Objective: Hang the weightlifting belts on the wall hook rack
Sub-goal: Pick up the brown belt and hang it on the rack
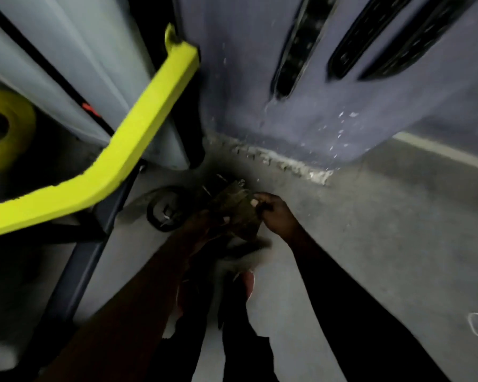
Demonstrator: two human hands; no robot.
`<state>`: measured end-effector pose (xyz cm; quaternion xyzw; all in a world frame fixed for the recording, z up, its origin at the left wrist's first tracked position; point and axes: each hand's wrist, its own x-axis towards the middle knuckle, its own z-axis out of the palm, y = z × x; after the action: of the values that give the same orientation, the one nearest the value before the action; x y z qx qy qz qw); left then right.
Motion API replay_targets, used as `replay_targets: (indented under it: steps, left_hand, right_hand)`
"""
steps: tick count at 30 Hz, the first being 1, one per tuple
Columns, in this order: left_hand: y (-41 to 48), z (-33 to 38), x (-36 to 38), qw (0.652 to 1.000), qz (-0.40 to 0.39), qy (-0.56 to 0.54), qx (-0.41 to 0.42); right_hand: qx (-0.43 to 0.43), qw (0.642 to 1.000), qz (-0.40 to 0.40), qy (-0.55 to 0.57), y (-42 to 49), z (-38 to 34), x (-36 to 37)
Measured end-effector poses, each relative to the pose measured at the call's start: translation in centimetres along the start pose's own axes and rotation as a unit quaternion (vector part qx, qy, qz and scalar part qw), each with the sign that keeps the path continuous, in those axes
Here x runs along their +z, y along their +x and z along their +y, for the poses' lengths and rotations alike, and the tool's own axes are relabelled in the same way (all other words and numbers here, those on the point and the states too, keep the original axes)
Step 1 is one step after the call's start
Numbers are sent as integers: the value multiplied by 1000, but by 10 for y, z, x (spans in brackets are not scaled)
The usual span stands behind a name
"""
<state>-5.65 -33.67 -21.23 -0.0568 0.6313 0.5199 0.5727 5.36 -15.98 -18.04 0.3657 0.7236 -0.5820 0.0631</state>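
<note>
The pickup step is under way: both hands are gathering a worn brown weightlifting belt (239,213) low at the foot of the wall (232,78). The right hand (273,213) is pinching its upper edge with curled fingers. The left hand (204,224) is gripping its near side, though it is blurred. Next, it probably needs raising towards the dark belts (367,42) hanging above.

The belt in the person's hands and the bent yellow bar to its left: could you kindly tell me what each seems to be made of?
The belt looks like worn brown leather or suede: matte, with a rough, scuffed face, though blur leaves this open. The yellow bar seems to be painted metal tube: an even bright coat, chipped dark at its upper end.
</note>
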Motion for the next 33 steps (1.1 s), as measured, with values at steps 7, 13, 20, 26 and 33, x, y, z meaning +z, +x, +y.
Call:
replay_targets:
  steps: [7, 13, 20, 26, 33]
  left_hand:
    - [-122, 190, 94, 982, -35, 42, 180]
    - [-203, 308, 152, 934, -148, 42, 321]
    - [-277, 386, 201, 875, -128, 28, 466]
    - [-356, 461, 235, 804, -116, -5, 582]
    - [-411, 500, 257, 718, -78, 30, 691]
  right_hand:
    - [-118, 988, 56, 87, -89, -170, -124]
    - [-233, 951, 113, 170, -148, -280, -209]
    - [-357, 905, 157, 169, -201, -381, -253]
    - [-456, 850, 252, 77, -232, -438, -270]
    - [-535, 762, 365, 17, -286, -518, -297]
